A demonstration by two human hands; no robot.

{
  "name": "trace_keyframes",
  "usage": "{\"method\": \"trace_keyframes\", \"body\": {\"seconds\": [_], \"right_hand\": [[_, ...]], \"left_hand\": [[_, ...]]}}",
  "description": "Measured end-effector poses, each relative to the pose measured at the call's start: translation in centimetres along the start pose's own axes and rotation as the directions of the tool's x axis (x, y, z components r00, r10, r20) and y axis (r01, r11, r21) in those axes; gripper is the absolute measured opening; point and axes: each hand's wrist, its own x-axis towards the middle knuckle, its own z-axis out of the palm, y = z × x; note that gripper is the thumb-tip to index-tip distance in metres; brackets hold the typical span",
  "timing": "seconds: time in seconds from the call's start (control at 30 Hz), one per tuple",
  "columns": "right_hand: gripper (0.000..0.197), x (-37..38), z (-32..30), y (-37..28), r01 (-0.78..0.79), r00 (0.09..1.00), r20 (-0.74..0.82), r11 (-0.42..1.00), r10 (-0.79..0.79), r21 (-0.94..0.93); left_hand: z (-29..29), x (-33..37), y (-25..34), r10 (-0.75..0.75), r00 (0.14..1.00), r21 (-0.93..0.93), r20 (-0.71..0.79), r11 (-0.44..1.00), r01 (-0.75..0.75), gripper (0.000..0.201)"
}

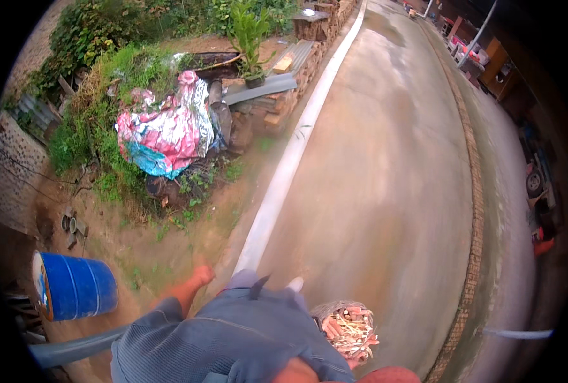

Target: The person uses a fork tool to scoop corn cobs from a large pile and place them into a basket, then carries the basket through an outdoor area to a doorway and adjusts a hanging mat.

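My left hand [203,274] swings out at the left of my body, its fingers curled in a fist with nothing visible in it. At my right side is a round woven basket [322,309], filled with reddish stick-like pieces with pale ends and some pale strips; their exact kind is unclear. My right hand [353,364] shows only in small part at the basket's near edge, seemingly gripping it; most of its fingers are hidden. A dark grey shirt covers much of the lower view.
A white strip [277,185] runs along the concrete path [392,191]. Left stand a blue drum [83,287], a pink and white tarp [169,131] over a pile, and a potted plant [249,38]. A brick-lined channel [474,210] and a wheel [534,184] lie right.
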Motion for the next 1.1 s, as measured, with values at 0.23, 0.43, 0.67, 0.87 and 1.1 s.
{"method": "trace_keyframes", "body": {"seconds": [0.23,0.43,0.67,0.87,1.1], "right_hand": [[0.017,7.7,10.0,-6.3,0.015,1.000,0.014,0.999,-0.014,-0.047],[0.018,14.3,27.3,-7.5,-0.023,0.997,0.076,0.996,0.030,-0.084],[0.019,19.6,51.3,-12.5,0.034,0.986,0.168,0.991,-0.012,-0.133],[0.021,24.9,67.7,-14.2,0.011,0.974,0.223,0.979,0.035,-0.203],[0.023,33.6,82.3,-19.0,-0.009,0.960,0.271,0.975,0.071,-0.224]], "left_hand": [[-1.0,5.1,12.4,0.124,0.964,0.089,0.237,0.985,-0.148,0.033],[-2.6,16.6,16.6,0.107,0.971,0.200,0.214,0.968,-0.151,0.031],[-10.4,32.8,29.9,0.092,0.986,-0.027,0.139,0.996,-0.090,0.035],[-21.2,43.9,41.4,0.095,0.995,-0.170,-0.019,0.981,-0.097,0.031],[-28.4,52.4,51.4,-0.033,0.999,-0.178,-0.030,0.984,0.027,0.032]]}}
